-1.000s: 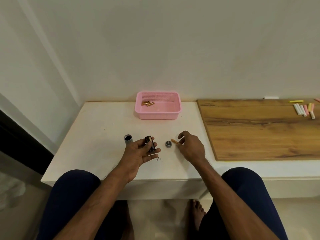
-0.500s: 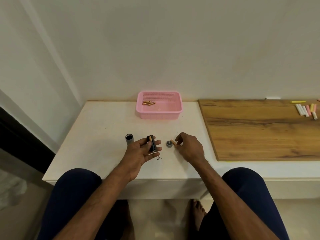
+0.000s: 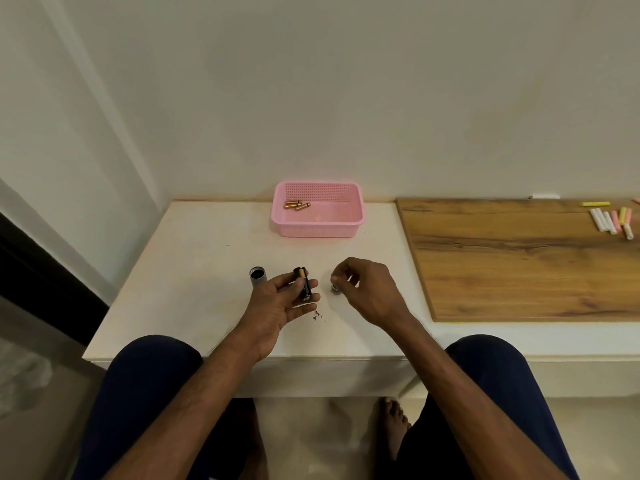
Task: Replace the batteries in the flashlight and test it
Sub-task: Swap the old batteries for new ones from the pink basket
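Flashlight tube [image 3: 258, 277], a short grey cylinder with a dark open mouth, stands upright on a white table [image 3: 194, 271], just beside the left hand [image 3: 277, 306]. The table top is matt and smooth, faintly scuffed, and sits in the corner of a plain off-white wall [image 3: 346, 98]. A wood-grain board [image 3: 519, 265] lies flat on the right part of the surface, with pale chalk sticks [image 3: 613, 220] (white, pink and yellow) at its far end.

At the back of the table rests a pink plastic basket [image 3: 317, 230], rectangular with perforated walls; a few copper-coloured batteries [image 3: 297, 205] lie in its left corner.

The left hand is palm up, its thumb and loosely curled fingers gripping a black battery holder [image 3: 303, 284], a stubby cylinder with a copper cell showing in its side. The right hand [image 3: 367, 289] hangs just right of it, knuckles up, fingers bent inward to a pinch; whether anything is between them cannot be told. A small round grey end cap [image 3: 335, 289] sits on the table at those fingertips, partly hidden by them.

A few dark specks [image 3: 317, 316] mark the table near the left hand. Below the edge, dark blue knees frame a pale floor [image 3: 329, 445] and a bare foot [image 3: 393, 420].
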